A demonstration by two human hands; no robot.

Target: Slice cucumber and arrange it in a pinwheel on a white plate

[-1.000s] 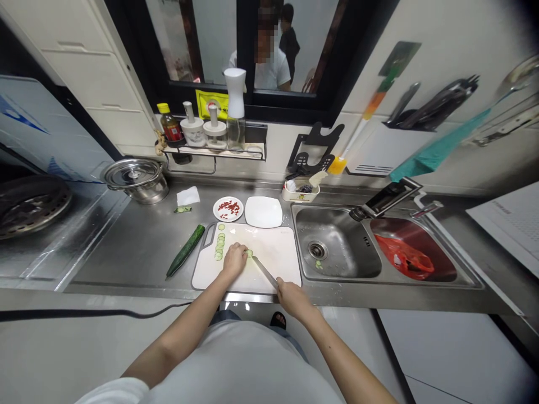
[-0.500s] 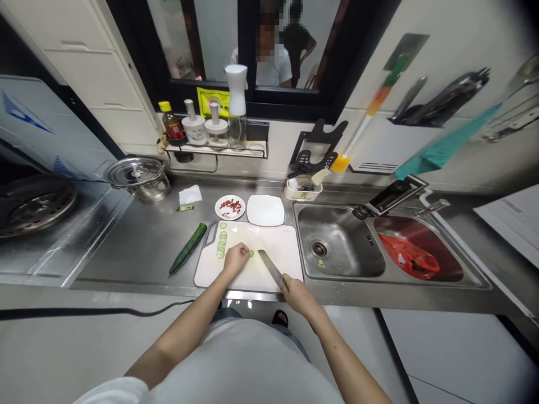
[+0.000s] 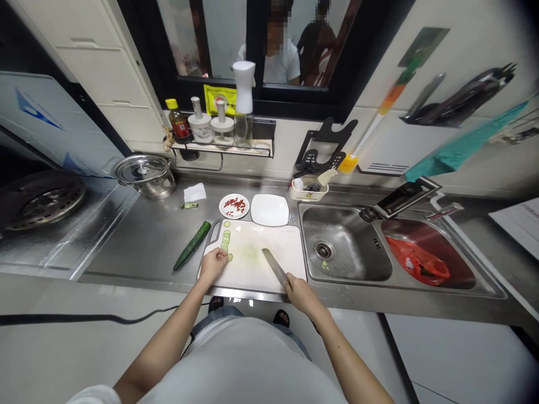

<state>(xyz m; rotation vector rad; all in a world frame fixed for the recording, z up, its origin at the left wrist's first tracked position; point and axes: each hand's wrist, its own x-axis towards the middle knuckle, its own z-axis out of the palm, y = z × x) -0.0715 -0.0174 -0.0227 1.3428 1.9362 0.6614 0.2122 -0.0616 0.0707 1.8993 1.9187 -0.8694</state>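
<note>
The left hand [image 3: 213,265] pinches a thin, round, pale green cucumber slice [image 3: 229,257] at the near end of a row of cucumber slices [image 3: 226,238] on a white rectangular cutting board [image 3: 252,275]; whether it touches the board is hard to tell. The right hand [image 3: 300,293] grips a long grey metal knife [image 3: 274,266], its blade over the board. A long dark green cucumber [image 3: 191,247] lies just left of the board.

Two hands [image 3: 214,264] [image 3: 300,293] showing, one knife [image 3: 274,266] slanting, one cutting board [image 3: 252,272] and one long cucumber [image 3: 192,246] lying flat, two plates [image 3: 270,210] [image 3: 222,209] sitting, two sink basins [image 3: 347,238] [image 3: 410,229] appearing, one lidded pot [image 3: 154,184] standing
</note>
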